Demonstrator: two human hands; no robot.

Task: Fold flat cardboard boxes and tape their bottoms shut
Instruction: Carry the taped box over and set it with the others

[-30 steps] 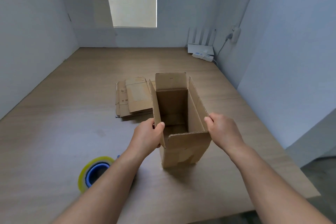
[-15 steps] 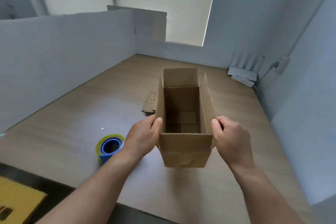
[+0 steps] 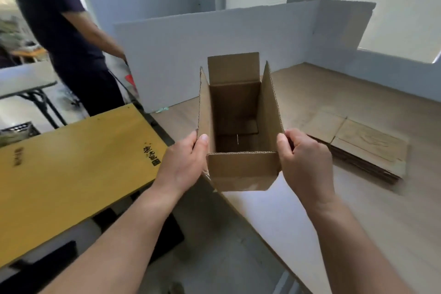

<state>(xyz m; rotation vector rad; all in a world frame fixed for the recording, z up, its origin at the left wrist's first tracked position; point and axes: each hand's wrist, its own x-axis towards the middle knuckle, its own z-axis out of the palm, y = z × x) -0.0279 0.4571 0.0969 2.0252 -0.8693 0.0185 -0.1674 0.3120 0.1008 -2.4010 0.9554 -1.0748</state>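
Note:
An erected brown cardboard box (image 3: 241, 169) is held upright in the air over the table's left edge, its top flaps standing open and its bottom flaps closed inside. My left hand (image 3: 183, 164) pinches the box's left wall near the front corner. My right hand (image 3: 305, 162) grips the right wall at the opposite corner. A stack of flat cardboard boxes (image 3: 362, 148) lies on the wooden table (image 3: 358, 210) to the right. The tape roll is out of view.
A yellow board (image 3: 66, 167) lies to the left, below the table's edge. Another person (image 3: 69, 38) in dark clothes stands at the back left beside a folding table (image 3: 26, 81). White partition panels (image 3: 214, 55) wall the table's far side.
The view has swung left. The box, still held in both hands, has moved left off the table's middle to its edge; the tape roll has left the view.

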